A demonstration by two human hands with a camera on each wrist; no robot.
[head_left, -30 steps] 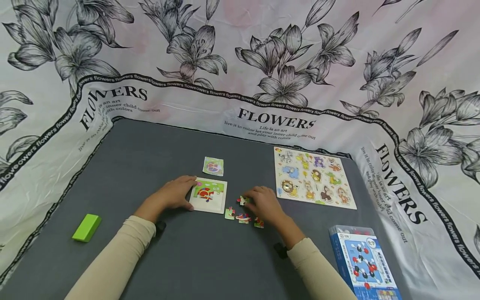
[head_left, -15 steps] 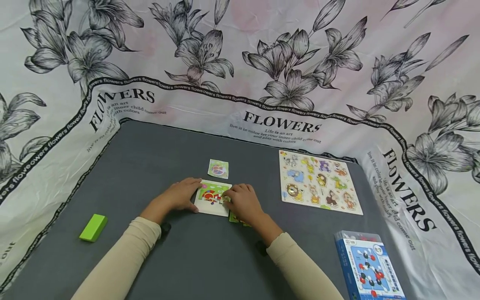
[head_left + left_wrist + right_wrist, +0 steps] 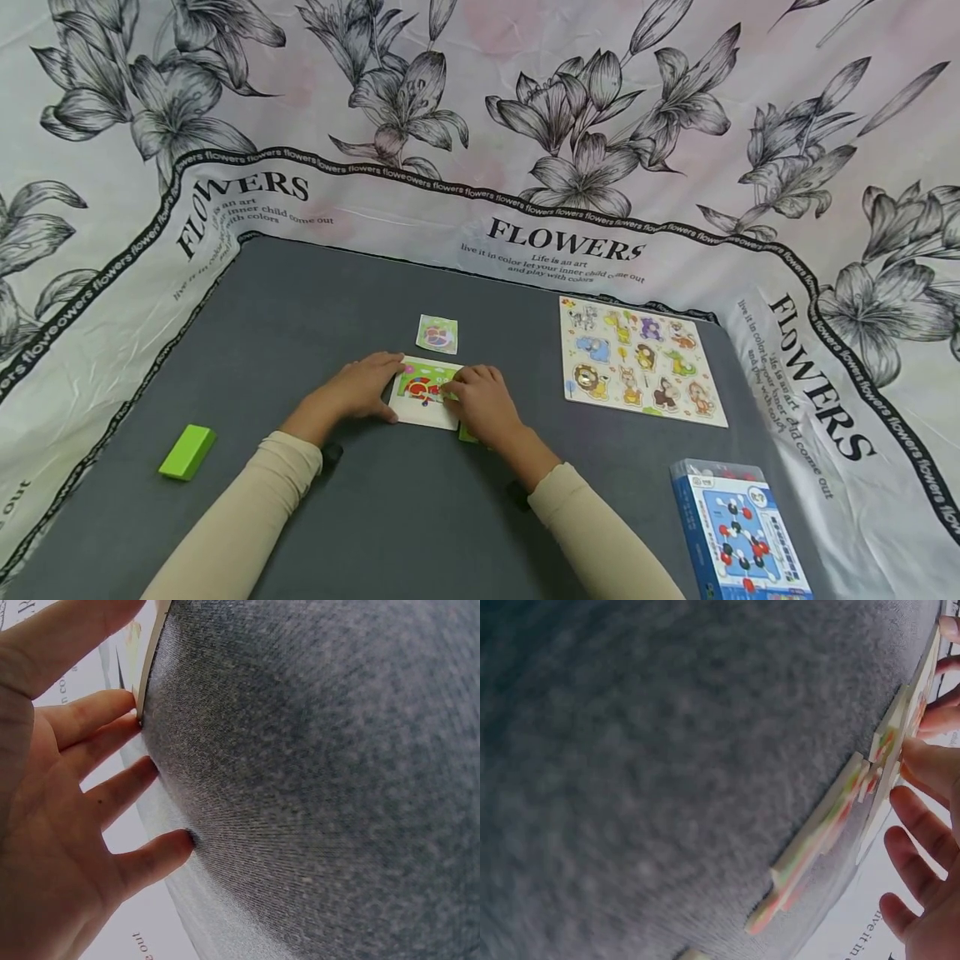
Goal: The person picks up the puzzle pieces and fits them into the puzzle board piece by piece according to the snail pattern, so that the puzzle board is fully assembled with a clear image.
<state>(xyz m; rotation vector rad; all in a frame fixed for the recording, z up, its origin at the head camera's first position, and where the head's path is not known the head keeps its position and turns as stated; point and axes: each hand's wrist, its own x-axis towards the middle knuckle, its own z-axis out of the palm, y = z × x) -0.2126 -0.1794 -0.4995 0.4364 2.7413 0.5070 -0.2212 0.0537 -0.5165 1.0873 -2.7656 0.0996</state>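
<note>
A small square puzzle board [image 3: 420, 415] lies on the grey table, its upper part filled with green and red picture pieces. My left hand [image 3: 358, 390] steadies its left side; in the left wrist view the spread, fairly straight fingers [image 3: 112, 716] touch the board's edge. Over the board's right side, my right hand [image 3: 486, 407] pinches a jigsaw piece [image 3: 446, 392], mostly covered by the fingertips. Loose jigsaw pieces [image 3: 817, 825] lie beside the board, mostly hidden under the right hand in the head view.
Behind the board lies a small picture square [image 3: 437, 334]. An animal puzzle board [image 3: 643, 362] is at the far right, with a blue box with a molecule picture [image 3: 742, 529] nearer. A green block [image 3: 187, 452] stands at left. Floral cloth [image 3: 420, 200] borders the table.
My right hand has moved left from the loose pieces to the board's right side, bringing a jigsaw piece. My left hand stays at the board's left edge. The head view has shifted slightly.
</note>
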